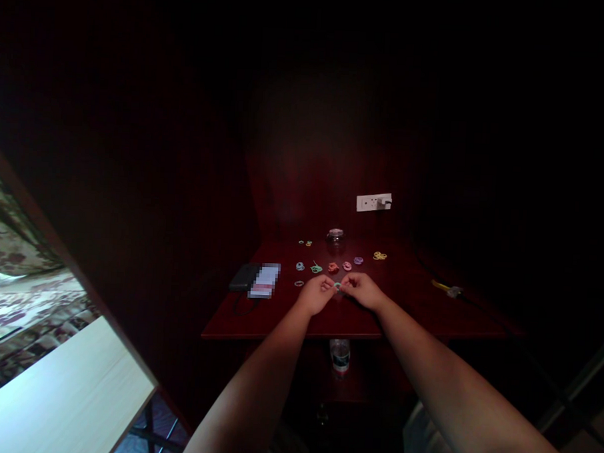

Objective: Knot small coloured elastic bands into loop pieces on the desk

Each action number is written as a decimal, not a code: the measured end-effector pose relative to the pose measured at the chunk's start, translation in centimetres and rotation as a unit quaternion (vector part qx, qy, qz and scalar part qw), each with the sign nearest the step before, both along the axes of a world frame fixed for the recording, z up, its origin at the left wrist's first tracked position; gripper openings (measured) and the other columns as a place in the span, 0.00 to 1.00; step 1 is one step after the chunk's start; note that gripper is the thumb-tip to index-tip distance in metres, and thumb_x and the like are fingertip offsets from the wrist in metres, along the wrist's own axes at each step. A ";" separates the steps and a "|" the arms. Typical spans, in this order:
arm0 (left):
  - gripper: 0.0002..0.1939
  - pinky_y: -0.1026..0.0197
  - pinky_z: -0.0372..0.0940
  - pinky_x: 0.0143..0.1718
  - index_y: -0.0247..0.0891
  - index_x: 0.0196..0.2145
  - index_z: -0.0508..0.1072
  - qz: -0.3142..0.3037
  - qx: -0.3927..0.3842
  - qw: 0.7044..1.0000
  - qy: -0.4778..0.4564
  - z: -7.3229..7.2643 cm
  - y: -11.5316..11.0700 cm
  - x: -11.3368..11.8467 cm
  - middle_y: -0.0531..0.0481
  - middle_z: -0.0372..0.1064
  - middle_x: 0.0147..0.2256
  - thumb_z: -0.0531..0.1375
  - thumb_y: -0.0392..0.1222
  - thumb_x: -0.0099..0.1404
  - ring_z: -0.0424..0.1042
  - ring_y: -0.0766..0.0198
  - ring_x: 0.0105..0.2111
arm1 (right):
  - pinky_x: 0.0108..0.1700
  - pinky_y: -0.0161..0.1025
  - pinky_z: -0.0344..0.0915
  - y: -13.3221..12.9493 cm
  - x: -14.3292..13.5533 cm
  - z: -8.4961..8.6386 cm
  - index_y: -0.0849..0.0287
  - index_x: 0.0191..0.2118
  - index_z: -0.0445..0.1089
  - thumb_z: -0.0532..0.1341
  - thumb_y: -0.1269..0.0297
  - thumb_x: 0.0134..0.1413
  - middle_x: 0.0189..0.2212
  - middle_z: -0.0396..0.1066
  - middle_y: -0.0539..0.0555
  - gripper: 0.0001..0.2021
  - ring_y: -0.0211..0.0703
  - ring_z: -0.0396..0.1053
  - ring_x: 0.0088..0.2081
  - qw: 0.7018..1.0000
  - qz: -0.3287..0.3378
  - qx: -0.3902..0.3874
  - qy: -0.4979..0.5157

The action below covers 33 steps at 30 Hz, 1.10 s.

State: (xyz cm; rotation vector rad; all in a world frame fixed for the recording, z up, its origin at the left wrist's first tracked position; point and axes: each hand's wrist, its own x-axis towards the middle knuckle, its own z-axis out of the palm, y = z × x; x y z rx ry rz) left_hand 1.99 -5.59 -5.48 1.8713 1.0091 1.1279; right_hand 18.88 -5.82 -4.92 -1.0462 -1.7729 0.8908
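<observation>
green band: between both hands, this side of the red bands | left hand: pinching its left edge | right hand: pinching its right | neither nearer | long axis seemingly crosswise, too small to be sure

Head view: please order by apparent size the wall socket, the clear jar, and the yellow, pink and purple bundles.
1. Wall socket
2. Clear jar
3. Yellow bundle
Pink bundle and purple bundle: smallest, too alike to rank.

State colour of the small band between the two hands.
Light green; the band shows best in the head view.
</observation>
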 end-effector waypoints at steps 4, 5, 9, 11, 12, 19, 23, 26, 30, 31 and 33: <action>0.05 0.68 0.60 0.27 0.32 0.29 0.68 0.002 0.007 1.000 0.005 -0.1 0.1 0.0 0.51 0.67 0.24 0.59 0.37 0.54 0.64 0.71 0.24 | 0.23 0.31 0.53 -0.1 0.0 0.2 0.63 0.24 0.67 0.62 0.53 0.38 0.16 0.62 0.47 0.16 0.32 0.56 0.20 1.000 -0.013 0.005 0.002; 0.05 0.68 0.60 0.27 0.32 0.29 0.68 0.005 0.007 1.000 0.007 -0.1 0.1 0.0 0.51 0.67 0.24 0.59 0.37 0.54 0.64 0.70 0.24 | 0.23 0.31 0.52 -0.1 0.0 0.2 0.63 0.24 0.67 0.62 0.53 0.38 0.16 0.62 0.47 0.16 0.32 0.56 0.20 1.000 -0.016 0.006 0.006; 0.05 0.67 0.60 0.27 0.32 0.28 0.68 0.011 0.010 1.000 0.021 -0.1 0.1 0.0 0.51 0.67 0.24 0.58 0.38 0.54 0.65 0.70 0.24 | 0.24 0.32 0.53 -0.1 0.1 0.4 0.63 0.23 0.66 0.63 0.54 0.38 0.16 0.62 0.47 0.15 0.33 0.57 0.20 0.999 -0.024 0.011 0.033; 0.05 0.67 0.59 0.27 0.32 0.28 0.68 0.014 0.015 0.999 0.030 -0.1 0.1 0.0 0.51 0.68 0.24 0.58 0.38 0.54 0.65 0.70 0.24 | 0.24 0.32 0.54 -0.1 0.1 0.5 0.62 0.23 0.66 0.63 0.54 0.37 0.16 0.62 0.47 0.14 0.33 0.57 0.20 0.999 -0.028 0.013 0.039; 0.05 0.67 0.59 0.27 0.33 0.28 0.68 0.015 0.017 0.999 0.032 -0.1 0.1 -0.1 0.51 0.68 0.24 0.58 0.38 0.54 0.65 0.70 0.24 | 0.24 0.32 0.54 -0.1 0.1 0.5 0.62 0.23 0.66 0.63 0.54 0.37 0.16 0.62 0.47 0.14 0.33 0.57 0.20 0.999 -0.030 0.013 0.042; 0.05 0.67 0.59 0.27 0.33 0.28 0.68 0.001 0.004 1.000 0.029 -0.2 0.2 0.0 0.51 0.68 0.24 0.58 0.38 0.54 0.65 0.70 0.24 | 0.23 0.33 0.54 -0.3 0.1 0.8 0.61 0.23 0.65 0.62 0.55 0.38 0.15 0.62 0.47 0.13 0.34 0.58 0.18 0.996 -0.051 -0.008 0.069; 0.04 0.67 0.59 0.27 0.33 0.28 0.68 0.001 -0.007 1.000 0.027 -0.1 0.1 0.1 0.51 0.68 0.24 0.57 0.37 0.54 0.65 0.70 0.24 | 0.23 0.33 0.54 -0.4 0.1 0.8 0.61 0.23 0.64 0.62 0.56 0.38 0.14 0.61 0.46 0.12 0.34 0.58 0.18 0.995 -0.050 -0.012 0.088; 0.04 0.67 0.60 0.28 0.33 0.28 0.68 0.000 -0.003 1.000 0.029 0.0 0.0 0.0 0.51 0.69 0.25 0.57 0.37 0.54 0.66 0.69 0.25 | 0.23 0.33 0.54 -0.6 0.1 0.9 0.61 0.23 0.64 0.62 0.57 0.39 0.14 0.62 0.46 0.12 0.33 0.58 0.18 0.995 -0.049 -0.009 0.089; 0.04 0.67 0.60 0.29 0.33 0.27 0.68 0.007 0.004 0.999 0.037 0.1 -0.1 0.0 0.51 0.69 0.25 0.57 0.37 0.54 0.66 0.69 0.25 | 0.23 0.32 0.53 -0.6 0.1 1.0 0.61 0.23 0.64 0.62 0.57 0.38 0.14 0.62 0.47 0.12 0.33 0.57 0.18 0.996 -0.042 -0.008 0.079; 0.04 0.67 0.60 0.29 0.33 0.27 0.68 0.007 0.005 0.999 0.037 0.2 -0.1 0.0 0.51 0.69 0.25 0.57 0.37 0.54 0.66 0.69 0.25 | 0.23 0.32 0.53 -0.6 0.1 1.0 0.62 0.22 0.64 0.62 0.57 0.39 0.14 0.62 0.47 0.12 0.33 0.57 0.19 0.996 -0.039 -0.007 0.076; 0.04 0.67 0.59 0.28 0.33 0.27 0.68 0.009 0.008 0.999 0.037 0.3 -0.2 0.0 0.51 0.68 0.24 0.57 0.37 0.54 0.65 0.69 0.24 | 0.23 0.32 0.53 -0.6 0.1 0.9 0.62 0.22 0.65 0.62 0.56 0.39 0.14 0.62 0.47 0.13 0.33 0.57 0.19 0.997 -0.029 -0.003 0.067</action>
